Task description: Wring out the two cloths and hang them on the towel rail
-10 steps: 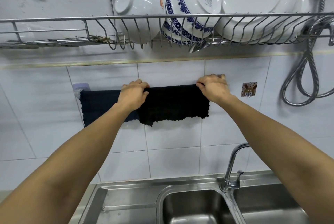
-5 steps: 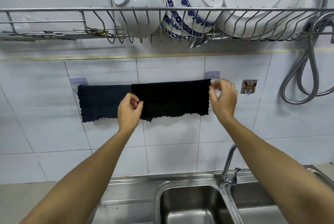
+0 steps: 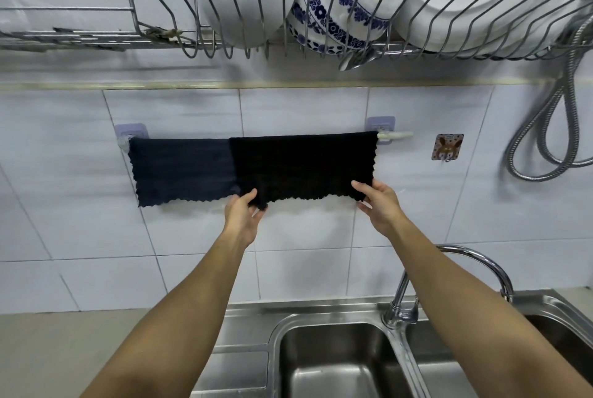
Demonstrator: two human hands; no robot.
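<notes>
Two cloths hang side by side over the towel rail [image 3: 395,135] on the tiled wall. The dark blue cloth [image 3: 181,170] is on the left, the black cloth [image 3: 305,165] on the right, overlapping its edge a little. My left hand [image 3: 243,213] pinches the black cloth's lower left corner. My right hand [image 3: 378,202] grips its lower right corner. The rail itself shows only at its white right end and at the two stick-on brackets.
A wire dish rack [image 3: 288,15] with bowls and plates hangs just above the rail. A steel double sink [image 3: 340,362] and curved tap [image 3: 475,261] lie below. A shower hose [image 3: 552,128] loops at the right, beside a small wall hook [image 3: 447,147].
Both hands have left the top of the black cloth at the rail and dropped to its bottom edge, where each now holds a lower corner. The cloth hangs flatter.
</notes>
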